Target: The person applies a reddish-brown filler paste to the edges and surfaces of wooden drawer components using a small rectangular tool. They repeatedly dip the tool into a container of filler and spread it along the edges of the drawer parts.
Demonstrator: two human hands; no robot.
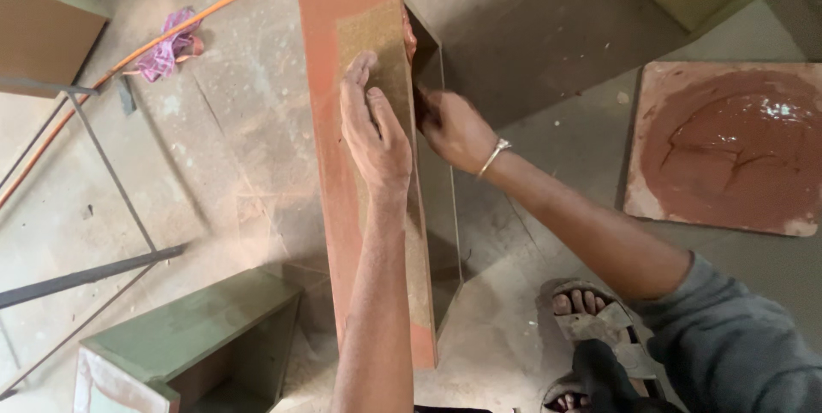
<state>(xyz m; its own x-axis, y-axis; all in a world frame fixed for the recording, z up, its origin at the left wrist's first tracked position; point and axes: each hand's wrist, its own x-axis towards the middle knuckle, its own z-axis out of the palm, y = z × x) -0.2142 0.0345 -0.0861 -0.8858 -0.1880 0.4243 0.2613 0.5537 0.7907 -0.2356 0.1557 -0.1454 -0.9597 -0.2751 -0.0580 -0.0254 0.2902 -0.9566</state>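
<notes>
**A:** What is in hand here?

**B:** A long reddish-brown board (pixel 364 165) stands on edge on a dusty workshop floor (pixel 231 148), its narrow top face towards the camera. The left hand (pixel 374 126) lies flat on that face, fingers stretched forward and loosely spread, pressing down rather than gripping. A coarse tan strip runs along the face under the palm.

**A:** And the other hand?

**B:** The right hand (pixel 454 129), with a metal bangle (pixel 494 156) at the wrist, is at the board's right side, touching its upper edge. Its fingers are curled in against the board; whether they pinch anything I cannot tell.

**A:** What lies around the board?

**B:** Right of the board, well apart, a square slab (pixel 728 148) carries a wet pool of red-brown paste. Left of the board, beyond its far end, an orange cable (pixel 214 6) crosses the floor beside a crumpled pink rag (pixel 167 53). Near the board's close end sits a green box (pixel 197 327). The person's sandalled foot (pixel 591 314) rests just right of that end.
</notes>
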